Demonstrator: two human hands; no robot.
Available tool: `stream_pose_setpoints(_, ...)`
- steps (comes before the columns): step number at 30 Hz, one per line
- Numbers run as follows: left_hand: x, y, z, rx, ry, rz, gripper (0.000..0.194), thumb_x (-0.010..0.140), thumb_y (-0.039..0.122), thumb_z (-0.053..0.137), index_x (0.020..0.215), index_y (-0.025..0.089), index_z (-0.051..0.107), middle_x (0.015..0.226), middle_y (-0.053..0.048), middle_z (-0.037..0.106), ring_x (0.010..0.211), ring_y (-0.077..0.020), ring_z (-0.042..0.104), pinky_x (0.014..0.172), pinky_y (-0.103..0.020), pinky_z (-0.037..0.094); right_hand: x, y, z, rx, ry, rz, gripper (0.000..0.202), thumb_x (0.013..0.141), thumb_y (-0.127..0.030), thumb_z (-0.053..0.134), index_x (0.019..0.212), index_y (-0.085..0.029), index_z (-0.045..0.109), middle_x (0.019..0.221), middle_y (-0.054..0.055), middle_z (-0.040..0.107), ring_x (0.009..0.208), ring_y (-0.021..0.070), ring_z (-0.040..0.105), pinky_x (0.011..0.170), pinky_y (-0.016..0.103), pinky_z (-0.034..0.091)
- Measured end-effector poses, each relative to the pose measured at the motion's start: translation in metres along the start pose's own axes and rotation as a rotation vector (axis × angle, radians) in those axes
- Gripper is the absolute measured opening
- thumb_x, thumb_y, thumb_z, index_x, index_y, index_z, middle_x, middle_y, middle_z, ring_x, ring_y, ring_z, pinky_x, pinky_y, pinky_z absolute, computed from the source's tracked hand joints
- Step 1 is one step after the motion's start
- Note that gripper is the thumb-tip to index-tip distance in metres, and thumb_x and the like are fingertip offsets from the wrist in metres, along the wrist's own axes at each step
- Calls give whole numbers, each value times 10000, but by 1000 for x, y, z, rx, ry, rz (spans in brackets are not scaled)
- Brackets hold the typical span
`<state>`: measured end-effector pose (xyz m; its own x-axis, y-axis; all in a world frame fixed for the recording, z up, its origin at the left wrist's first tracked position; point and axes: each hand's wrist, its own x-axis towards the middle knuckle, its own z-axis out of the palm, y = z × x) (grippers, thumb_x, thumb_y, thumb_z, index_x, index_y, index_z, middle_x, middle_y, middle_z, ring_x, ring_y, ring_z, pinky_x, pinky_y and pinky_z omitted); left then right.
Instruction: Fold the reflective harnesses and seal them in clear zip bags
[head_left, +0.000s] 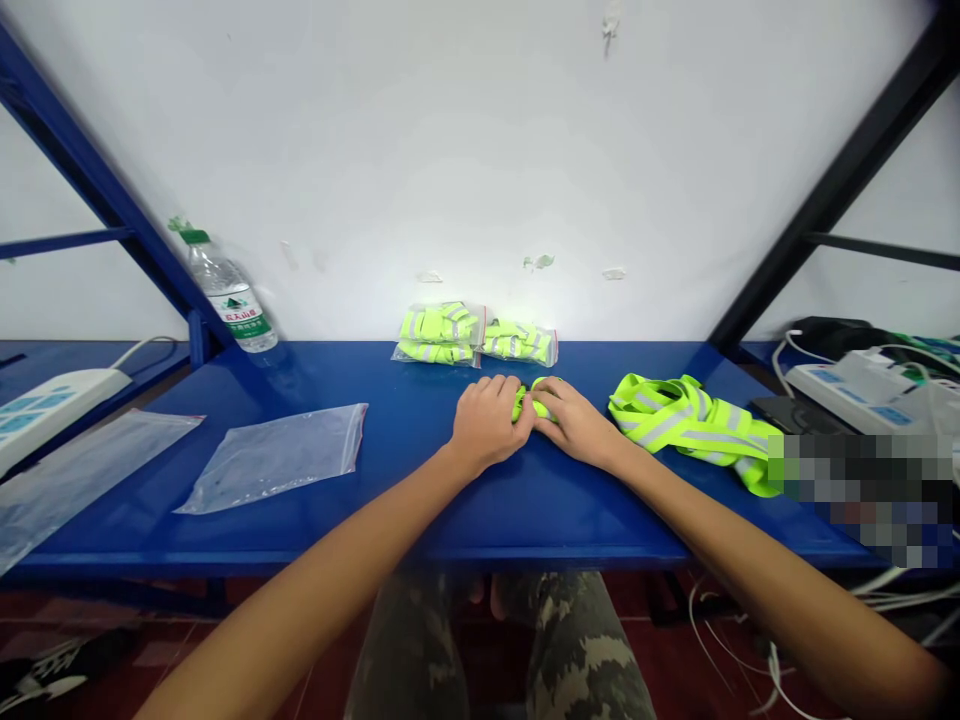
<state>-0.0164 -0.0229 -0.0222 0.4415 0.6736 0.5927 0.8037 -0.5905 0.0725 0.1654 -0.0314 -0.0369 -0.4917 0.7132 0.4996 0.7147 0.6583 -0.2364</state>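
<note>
Both hands meet over the middle of the blue table around a bunched neon-yellow reflective strap [520, 403]. My left hand [491, 420] curls its fingers over the left side of it. From the right, my right hand [574, 418] grips the other side, thumb toward the left hand. Most of the bundle is hidden under the fingers. To the right of my right hand lies a loose heap of neon-yellow reflective straps with silver stripes [694, 425]. Behind the hands, against the wall, are several clear zip bags packed with similar straps [442, 330].
Flat clear zip bags lie on the left, one a clear bag [281, 455] on the table [420, 500]. A water bottle [232, 295] leans by the blue frame. Power strips [64, 405] and cables flank the table. A patch at right is pixelated.
</note>
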Motion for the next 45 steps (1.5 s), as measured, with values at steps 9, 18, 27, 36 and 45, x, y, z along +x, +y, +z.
stream_pose_setpoints(9, 17, -1, -7, 54, -196, -139, 434, 1030, 348, 240, 968, 179, 635, 884, -93, 729, 801, -234, 687, 671, -304, 432, 0, -4, -1, 118, 67, 161, 301, 997, -422, 416, 1110, -180, 555, 1018, 96, 649, 930, 229, 613, 849, 366, 479)
stream_pose_setpoints(18, 38, -9, -3, -48, -226, -176, 468, 1017, 388, 255, 960, 187, 673, 925, -131, 731, 877, -271, 693, 786, -347, 462, 9, -5, 2, 86, 219, 241, 377, 1000, -431, 379, 954, -197, 671, 1091, 96, 686, 1117, 259, 571, 998, 416, 413)
stream_pose_setpoints(27, 55, -27, 11, -263, -279, -264, 318, 954, 357, 387, 868, 199, 649, 885, -83, 728, 847, -236, 675, 738, -311, 462, 21, 0, 0, 336, 128, 345, 397, 971, -461, 426, 1097, -206, 704, 1103, 50, 723, 1074, 248, 649, 926, 348, 466)
stream_pose_setpoints(36, 53, -23, 8, -231, -247, -235, 333, 963, 356, 372, 968, 204, 668, 913, -88, 735, 845, -241, 680, 737, -315, 461, 26, 5, -6, 449, -53, 387, 573, 588, -451, 837, 1045, -141, 688, 957, 42, 707, 842, 203, 620, 761, 313, 483)
stream_pose_setpoints(45, 47, -32, 1, -306, -179, -210, 471, 989, 395, 330, 785, 186, 699, 797, -67, 726, 746, -193, 654, 676, -280, 415, 30, -10, 6, 732, 41, 535, 463, 510, -384, 867, 834, -139, 645, 731, -12, 652, 606, 123, 536, 551, 245, 427)
